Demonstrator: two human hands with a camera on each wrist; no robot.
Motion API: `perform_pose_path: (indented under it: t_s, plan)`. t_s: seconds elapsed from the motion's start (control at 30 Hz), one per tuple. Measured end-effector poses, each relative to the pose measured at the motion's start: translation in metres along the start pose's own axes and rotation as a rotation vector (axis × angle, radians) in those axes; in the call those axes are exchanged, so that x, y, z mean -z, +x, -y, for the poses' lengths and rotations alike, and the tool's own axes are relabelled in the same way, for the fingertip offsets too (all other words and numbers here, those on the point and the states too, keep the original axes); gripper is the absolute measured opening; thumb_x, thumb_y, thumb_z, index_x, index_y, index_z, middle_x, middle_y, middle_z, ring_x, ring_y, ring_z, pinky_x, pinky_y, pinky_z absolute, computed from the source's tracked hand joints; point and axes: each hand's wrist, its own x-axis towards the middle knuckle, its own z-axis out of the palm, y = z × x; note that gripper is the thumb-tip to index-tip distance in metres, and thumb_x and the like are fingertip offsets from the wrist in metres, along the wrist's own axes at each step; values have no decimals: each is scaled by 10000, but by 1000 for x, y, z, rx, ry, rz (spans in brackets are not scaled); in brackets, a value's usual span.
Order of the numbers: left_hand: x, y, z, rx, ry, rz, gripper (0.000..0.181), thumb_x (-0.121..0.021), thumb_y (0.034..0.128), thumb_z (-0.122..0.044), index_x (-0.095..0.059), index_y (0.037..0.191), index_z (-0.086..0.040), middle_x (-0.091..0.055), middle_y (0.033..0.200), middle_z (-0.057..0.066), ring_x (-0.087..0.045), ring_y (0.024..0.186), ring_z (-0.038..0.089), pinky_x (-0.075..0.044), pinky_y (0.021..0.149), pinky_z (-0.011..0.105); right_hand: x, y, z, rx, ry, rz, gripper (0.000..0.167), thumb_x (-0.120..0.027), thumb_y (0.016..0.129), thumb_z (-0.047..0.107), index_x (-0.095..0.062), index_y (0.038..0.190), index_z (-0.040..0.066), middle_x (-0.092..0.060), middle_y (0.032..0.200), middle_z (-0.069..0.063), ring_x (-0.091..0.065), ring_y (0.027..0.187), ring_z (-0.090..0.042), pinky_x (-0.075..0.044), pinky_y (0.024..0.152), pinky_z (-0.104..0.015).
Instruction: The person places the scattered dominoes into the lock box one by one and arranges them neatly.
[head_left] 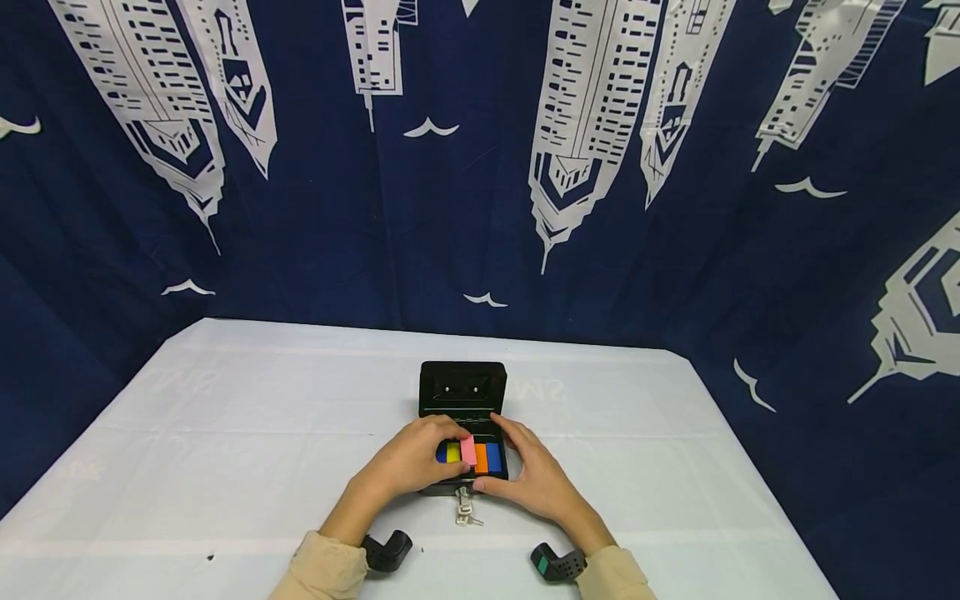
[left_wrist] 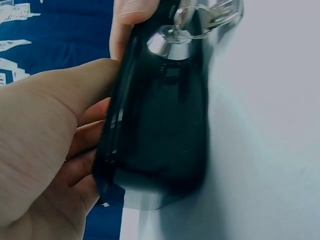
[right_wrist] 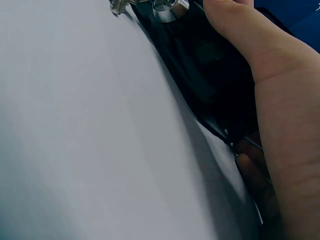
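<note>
A small black cash box (head_left: 462, 385) stands on the table with its lid raised. Inside lie yellow (head_left: 453, 454), orange (head_left: 481, 460) and blue (head_left: 493, 457) blocks in a row, and another blue one at the left is partly covered. My left hand (head_left: 411, 457) pinches a pink block (head_left: 468, 450) between thumb and fingers, over the middle of the row. With thumb at the front rim and fingers along the right side, my right hand (head_left: 538, 477) holds the box. Keys (head_left: 464, 508) hang from the lock (right_wrist: 171, 10) at its front. Both wrist views hide the blocks.
The white-covered table (head_left: 637, 433) stretches out on both sides of the box. Behind it hangs a dark blue curtain (head_left: 450, 217) with white building prints. A small dark speck (head_left: 210, 557) lies at the front left. Black wrist devices (head_left: 387, 551) sit on both wrists.
</note>
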Motion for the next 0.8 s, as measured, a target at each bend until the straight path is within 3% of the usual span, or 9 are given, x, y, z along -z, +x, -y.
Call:
perform_pose_path:
  t_s: [0.23, 0.43, 0.8]
  plan:
    - [-7, 1, 1, 17, 61, -4, 377, -855, 856, -200, -752, 1176, -28, -744, 1167, 81, -669, 1102, 230, -549, 1010, 423, 0, 1, 0, 10, 0, -2, 1017, -858, 743, 621, -398, 1588, 292, -443, 1594, -35, -568, 1336, -241, -463, 1128, -501]
    - [-11, 1, -2, 58, 69, -10, 372, -872, 831, -172, -760, 1154, -26, -748, 1172, 105, -655, 1153, 288, -529, 1042, 465, -1, 0, -2, 9, -5, -3, 1015, -861, 741, 615, -403, 1585, 287, -445, 1592, -35, -571, 1332, -236, -464, 1127, -501]
    - [-11, 2, -5, 100, 76, -9, 383, -887, 817, -175, -764, 1150, -33, -749, 1166, 107, -648, 1140, 285, -538, 1031, 455, -1, 0, -1, 9, 1, -2, 1010, -867, 742, 600, -407, 1583, 282, -452, 1586, -25, -569, 1331, -228, -465, 1129, -488]
